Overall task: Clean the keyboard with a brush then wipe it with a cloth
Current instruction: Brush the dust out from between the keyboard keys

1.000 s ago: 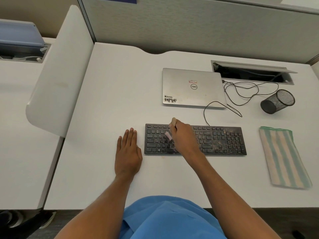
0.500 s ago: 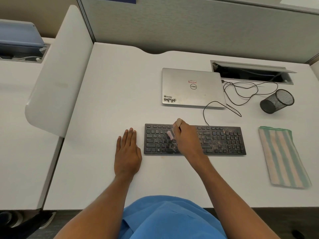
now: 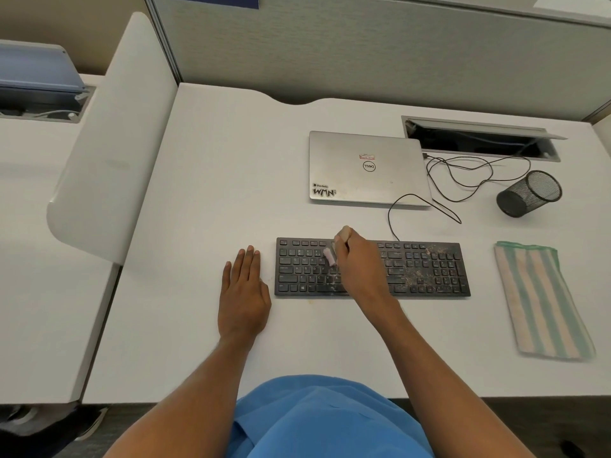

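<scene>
A white surface (image 3: 205, 193) fills the middle of the frame, backed by a grey fabric partition (image 3: 363, 44) along the top. At left, 1 curved white divider panel (image 3: 109, 143) separates a neighbouring desk (image 3: 29, 259). Dark floor (image 3: 568, 421) shows along the bottom edge.

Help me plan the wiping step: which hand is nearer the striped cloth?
Right. The right hand holds the brush over the middle of the keyboard, left of the cloth; the left hand lies flat on the desk past the keyboard's left end, farther off.
</scene>
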### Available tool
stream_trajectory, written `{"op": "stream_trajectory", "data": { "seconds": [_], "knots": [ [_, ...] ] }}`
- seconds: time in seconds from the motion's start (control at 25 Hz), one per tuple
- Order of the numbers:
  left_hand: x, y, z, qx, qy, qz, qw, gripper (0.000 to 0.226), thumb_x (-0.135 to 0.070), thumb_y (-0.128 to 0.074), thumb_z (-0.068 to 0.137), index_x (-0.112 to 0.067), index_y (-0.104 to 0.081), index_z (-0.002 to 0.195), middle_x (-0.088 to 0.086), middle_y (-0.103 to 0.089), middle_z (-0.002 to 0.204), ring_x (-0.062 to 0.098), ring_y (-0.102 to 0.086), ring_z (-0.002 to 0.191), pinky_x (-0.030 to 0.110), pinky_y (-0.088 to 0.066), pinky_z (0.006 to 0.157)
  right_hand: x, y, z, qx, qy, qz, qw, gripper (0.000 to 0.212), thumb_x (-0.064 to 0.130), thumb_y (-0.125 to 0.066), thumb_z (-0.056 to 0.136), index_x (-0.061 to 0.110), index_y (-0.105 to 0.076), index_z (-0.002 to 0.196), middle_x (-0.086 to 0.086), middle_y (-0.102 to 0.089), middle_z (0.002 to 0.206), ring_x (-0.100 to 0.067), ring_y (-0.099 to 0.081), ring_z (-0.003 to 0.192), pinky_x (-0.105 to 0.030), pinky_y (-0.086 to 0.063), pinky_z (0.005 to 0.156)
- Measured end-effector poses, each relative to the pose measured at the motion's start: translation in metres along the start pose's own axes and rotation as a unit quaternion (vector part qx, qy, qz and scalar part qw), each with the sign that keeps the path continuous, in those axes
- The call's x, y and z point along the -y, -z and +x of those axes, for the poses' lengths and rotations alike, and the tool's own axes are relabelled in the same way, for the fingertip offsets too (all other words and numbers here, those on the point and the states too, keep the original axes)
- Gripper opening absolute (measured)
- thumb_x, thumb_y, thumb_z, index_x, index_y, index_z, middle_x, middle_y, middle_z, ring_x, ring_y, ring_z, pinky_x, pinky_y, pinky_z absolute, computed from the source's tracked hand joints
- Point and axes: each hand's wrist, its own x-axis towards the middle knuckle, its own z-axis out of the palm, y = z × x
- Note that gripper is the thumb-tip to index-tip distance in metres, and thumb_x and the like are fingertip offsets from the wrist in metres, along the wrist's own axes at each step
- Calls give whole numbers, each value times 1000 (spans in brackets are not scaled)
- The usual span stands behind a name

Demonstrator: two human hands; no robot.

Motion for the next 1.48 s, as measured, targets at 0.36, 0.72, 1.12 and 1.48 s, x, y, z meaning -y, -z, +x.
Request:
{"op": "stream_trajectory", "data": {
  "seconds": [0.36, 0.72, 1.12, 1.48],
  "knots": [
    [-1, 1, 0, -2, 0, -6, 1000, 67, -22, -27, 98, -8, -34, 163, 7, -30, 172, 22, -21, 161, 47, -14, 132, -10, 0, 1, 46, -10, -96, 994, 41, 25, -37, 110, 20, -43, 69, 7, -51, 56, 0, -46, 40, -15, -30, 44],
    [0, 0, 1, 2, 4, -3, 1000, 67, -23, -25, 98, -9, -32, 164, 6, -29, 172, 21, -20, 161, 46, -13, 132, -12, 1, -5, 76, -20, -48, 996, 37, 22, -38, 110, 19, -44, 73, 0, -60, 67, 18, -54, 55, -12, -38, 49],
    [1, -1, 1, 3, 3, 3, 1000, 67, -22, -26, 99, -9, -31, 165, 5, -27, 173, 20, -18, 162, 46, -12, 133, 7, -18, -3, 167, 11, 44, 985, 31, 30, -48, 105, 38, -54, 75, 13, -65, 87, -4, -73, 82, -44, -61, 86],
    [1, -1, 0, -1, 1, -2, 1000, 67, -22, -27, 99, -9, -33, 164, 6, -29, 172, 21, -20, 161, 45, -11, 133, -16, 3, -13, 124, -62, -95, 986, 30, 21, -44, 101, 33, -68, 86, 8, -71, 89, -20, -73, 89, -35, -49, 69]
  ]
}}
